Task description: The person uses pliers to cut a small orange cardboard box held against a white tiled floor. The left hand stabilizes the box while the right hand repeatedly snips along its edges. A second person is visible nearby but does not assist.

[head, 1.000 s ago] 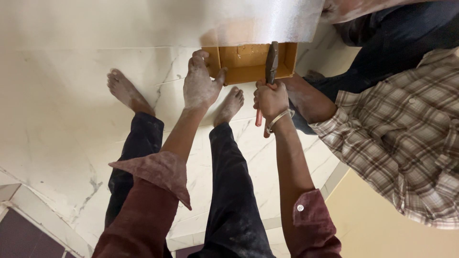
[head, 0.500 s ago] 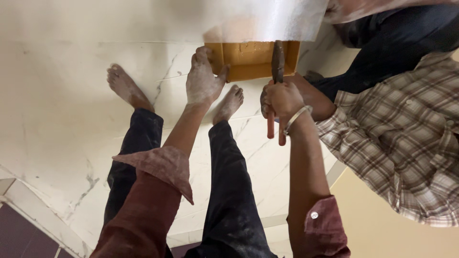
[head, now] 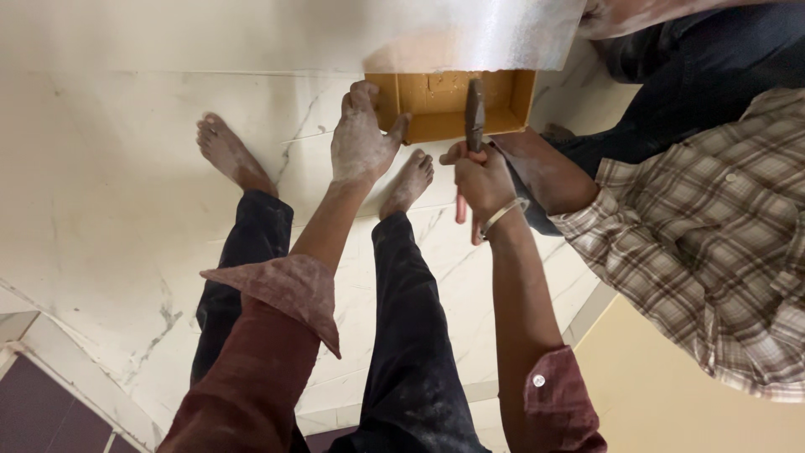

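One white marble-veined tiled floor [head: 101,168], filling most of the view, seen from above.
One second person in a brown-and-white checked shirt [head: 713,252] and dark trousers, at the right edge, one forearm reaching in below the tray.
One pair of dusty black trousers [head: 402,335] on the wearer, two bare feet [head: 226,151] planted on the floor, well apart.
Two dark red rolled-up sleeves [head: 268,335], one per arm.
One silvery textured metal sheet [head: 470,33] along the top edge, lying over the tray's far side.
One shallow mustard-yellow rectangular tray-like box [head: 440,105], open face up, just below the sheet.
One left hand [head: 362,138], dusty, fingers spread flat, thumb hooked on the box's left corner, bracing it.
One right hand [head: 482,180], fingers curled tight round the tool's handle; one pale metal bangle [head: 501,215] at the wrist.
One hammer with dark steel head and red handle [head: 473,117], held upright, head over the box's interior; contact with box not discernible.
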